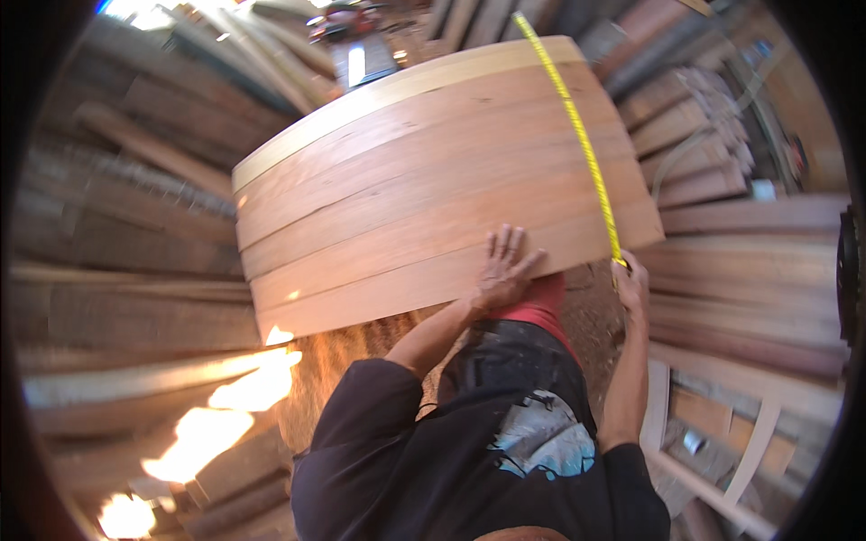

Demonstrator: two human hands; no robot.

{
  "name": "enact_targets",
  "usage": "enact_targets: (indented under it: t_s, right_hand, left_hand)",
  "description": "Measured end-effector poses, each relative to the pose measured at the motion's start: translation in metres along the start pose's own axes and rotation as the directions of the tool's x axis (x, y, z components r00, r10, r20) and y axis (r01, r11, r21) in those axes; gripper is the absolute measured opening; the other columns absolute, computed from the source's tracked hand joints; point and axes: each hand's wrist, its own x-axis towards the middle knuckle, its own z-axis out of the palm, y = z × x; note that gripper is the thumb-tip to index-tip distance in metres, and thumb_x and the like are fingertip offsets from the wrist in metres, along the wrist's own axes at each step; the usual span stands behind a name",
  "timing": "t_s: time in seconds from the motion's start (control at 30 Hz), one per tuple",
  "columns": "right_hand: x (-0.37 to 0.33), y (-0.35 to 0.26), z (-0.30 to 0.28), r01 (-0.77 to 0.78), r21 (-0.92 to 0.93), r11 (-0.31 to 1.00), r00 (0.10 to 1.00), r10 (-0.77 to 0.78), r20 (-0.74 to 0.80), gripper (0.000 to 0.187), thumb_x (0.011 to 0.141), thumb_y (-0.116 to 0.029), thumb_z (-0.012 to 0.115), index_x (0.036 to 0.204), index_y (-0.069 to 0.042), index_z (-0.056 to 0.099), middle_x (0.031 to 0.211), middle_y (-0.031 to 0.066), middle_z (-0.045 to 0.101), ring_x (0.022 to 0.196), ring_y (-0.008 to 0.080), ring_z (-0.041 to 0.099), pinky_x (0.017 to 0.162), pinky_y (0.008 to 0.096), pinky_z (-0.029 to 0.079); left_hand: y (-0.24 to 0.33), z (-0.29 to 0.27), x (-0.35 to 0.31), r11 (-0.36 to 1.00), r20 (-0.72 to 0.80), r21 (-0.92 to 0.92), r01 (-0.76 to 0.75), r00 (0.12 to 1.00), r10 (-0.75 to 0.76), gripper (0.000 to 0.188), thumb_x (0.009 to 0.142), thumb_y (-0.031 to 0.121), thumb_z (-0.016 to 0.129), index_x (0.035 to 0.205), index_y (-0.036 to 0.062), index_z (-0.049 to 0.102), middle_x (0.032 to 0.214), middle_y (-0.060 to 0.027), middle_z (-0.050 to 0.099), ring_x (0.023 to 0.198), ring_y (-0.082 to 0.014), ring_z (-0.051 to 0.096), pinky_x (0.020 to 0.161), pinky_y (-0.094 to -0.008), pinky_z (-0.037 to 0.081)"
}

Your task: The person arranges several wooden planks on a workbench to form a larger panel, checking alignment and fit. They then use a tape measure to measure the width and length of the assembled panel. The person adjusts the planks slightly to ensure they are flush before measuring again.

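A wide wooden panel (424, 189) of several planks lies in front of me, its far plank paler than the others. Across its right part runs a yellow tape measure (582, 135), drawn out past the far edge. My right hand (634, 279) is closed round the near end of the tape measure, just off the panel's near right corner; its case is mostly hidden in the fingers. My left hand (505, 272) rests flat on the panel near its front edge, fingers spread.
Stacked boards (749, 270) lie to the right, and more timber (135, 198) fills the left. A pale wooden frame (762, 442) stands at the lower right. Beyond the panel is a red tool (347, 22), blurred. Sunlit patches (203, 442) glare at the lower left.
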Motion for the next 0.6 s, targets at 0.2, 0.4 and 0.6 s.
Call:
enact_targets:
  t_s: [0.2,0.4,0.6]
  right_hand:
    - [0.033,-0.063,0.034,-0.099,0.236,0.967,0.974,0.045,0.222,0.039,0.091,-0.019,0.064,0.125,0.0,0.064,0.082,-0.0024,0.057,0.072,0.0052,0.052,0.062,0.0238,0.043]
    - [0.112,-0.128,0.058,-0.096,0.164,0.982,0.886,0.009,0.464,0.041,0.089,-0.02,0.066,0.124,0.001,0.064,0.083,-0.002,0.056,0.068,0.006,0.051,0.059,0.0248,0.043]
    - [0.189,-0.146,0.079,0.216,-0.008,0.976,0.828,-0.179,0.531,0.039,0.085,-0.019,0.067,0.117,0.001,0.066,0.094,0.0118,0.065,0.081,0.0211,0.063,0.07,0.0356,0.05]
  left_hand:
    - [-0.004,-0.004,-0.002,0.977,-0.016,-0.211,0.01,1.0,-0.014,0.077,0.089,0.046,0.062,0.155,0.0156,0.036,0.163,-0.0262,0.017,0.153,-0.0477,0.003,0.121,-0.0642,-0.001]
    - [-0.004,0.004,-0.001,0.983,-0.021,-0.179,0.044,0.999,-0.048,0.075,0.093,0.045,0.055,0.157,0.0126,0.031,0.164,-0.0249,0.015,0.154,-0.0448,0.003,0.122,-0.0619,-0.002]
    - [0.0,-0.012,0.004,0.973,0.111,-0.202,0.114,0.989,-0.093,0.073,0.095,0.044,0.054,0.157,0.012,0.031,0.165,-0.0233,0.014,0.154,-0.043,0.002,0.122,-0.0599,-0.004]
